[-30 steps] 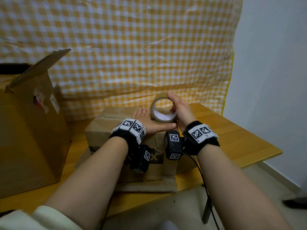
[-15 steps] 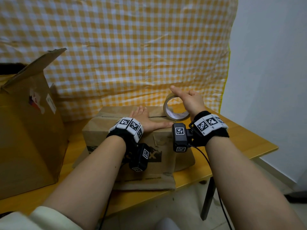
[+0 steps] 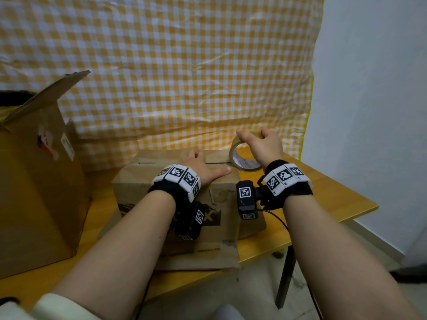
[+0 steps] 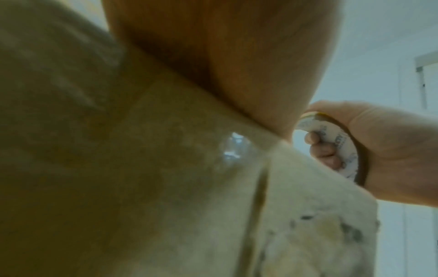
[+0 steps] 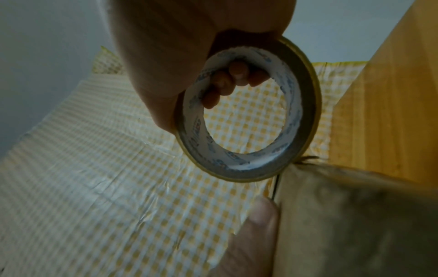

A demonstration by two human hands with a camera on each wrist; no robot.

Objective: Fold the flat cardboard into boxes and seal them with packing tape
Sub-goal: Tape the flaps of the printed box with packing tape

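A small folded cardboard box point(image 3: 159, 188) stands on the wooden table point(image 3: 328, 199), its top flaps meeting along a centre seam. My left hand point(image 3: 201, 167) lies flat on the box top with straight fingers, thumb pointing right along the near flap. My right hand point(image 3: 263, 144) grips a roll of brown packing tape point(image 3: 242, 158) at the box's right end; its fingers curl through the white core, as the right wrist view shows on the roll point(image 5: 249, 116). The roll point(image 4: 341, 150) stands on edge, touching the box's right edge by the seam.
A large open cardboard box point(image 3: 34, 181) stands at the left, one flap raised. A flat cardboard sheet point(image 3: 203, 257) lies under the small box at the table's front edge. Yellow checked cloth point(image 3: 184, 77) hangs behind. The table ends just right of the roll; floor lies below.
My right hand has carried the tape roll rightward from the middle of the box top to its right end and closed its fingers round it. The left hand stayed flat on the box.
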